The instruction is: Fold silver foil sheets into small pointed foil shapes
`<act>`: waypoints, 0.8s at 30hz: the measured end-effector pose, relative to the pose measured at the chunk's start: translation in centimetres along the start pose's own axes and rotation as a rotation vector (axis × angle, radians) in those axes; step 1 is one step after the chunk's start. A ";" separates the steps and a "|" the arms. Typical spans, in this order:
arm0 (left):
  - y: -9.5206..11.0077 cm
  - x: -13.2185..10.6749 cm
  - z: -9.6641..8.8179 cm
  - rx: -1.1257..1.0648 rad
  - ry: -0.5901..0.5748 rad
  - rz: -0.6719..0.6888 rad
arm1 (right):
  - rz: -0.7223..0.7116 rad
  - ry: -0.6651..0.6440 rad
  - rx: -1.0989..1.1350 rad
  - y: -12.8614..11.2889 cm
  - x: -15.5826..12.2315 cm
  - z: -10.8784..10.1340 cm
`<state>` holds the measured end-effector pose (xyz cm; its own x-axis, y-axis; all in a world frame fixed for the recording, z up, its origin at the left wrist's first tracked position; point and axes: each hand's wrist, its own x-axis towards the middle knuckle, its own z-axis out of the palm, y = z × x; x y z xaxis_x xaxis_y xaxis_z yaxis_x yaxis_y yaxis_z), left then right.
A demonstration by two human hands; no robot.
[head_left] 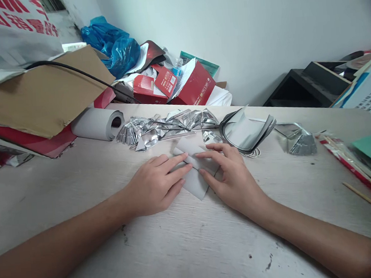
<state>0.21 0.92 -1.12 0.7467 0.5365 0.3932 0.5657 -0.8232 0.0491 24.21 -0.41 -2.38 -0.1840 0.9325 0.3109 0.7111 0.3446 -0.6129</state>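
A folded sheet of whitish-grey paper (197, 186) lies at a slant on the table, with a crease or folded edge running across it. My left hand (156, 182) rests palm down at its left side, fingers stretched out and their tips on the sheet. From the right, my right hand (235, 175) reaches over the paper with thumb and fingers apart and slightly bent, fingertips at its surface. Just behind are folded silver foil pieces (165, 127) and a stack of curved silver-grey sheets (247, 130).
Another folded foil piece (297, 138) sits to the right. A paper roll (94, 124) and cardboard (41, 99) are at the left. Red boxes (194, 84) and a blue plastic bag (112, 44) lie behind. A thin stick (368, 199) rests near the right edge.
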 end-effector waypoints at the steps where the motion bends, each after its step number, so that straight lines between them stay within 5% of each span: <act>1: 0.0 0.0 0.0 -0.008 -0.014 -0.010 | -0.005 0.001 -0.009 0.0 0.0 0.0; 24: 0.1 -0.1 0.2 -0.035 0.038 0.003 | 0.019 0.015 0.073 -0.2 0.2 -0.5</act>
<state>0.26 0.84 -1.31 0.7339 0.5274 0.4279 0.5506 -0.8309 0.0798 24.41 -0.37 -1.88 -0.1602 0.9374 0.3093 0.6628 0.3344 -0.6700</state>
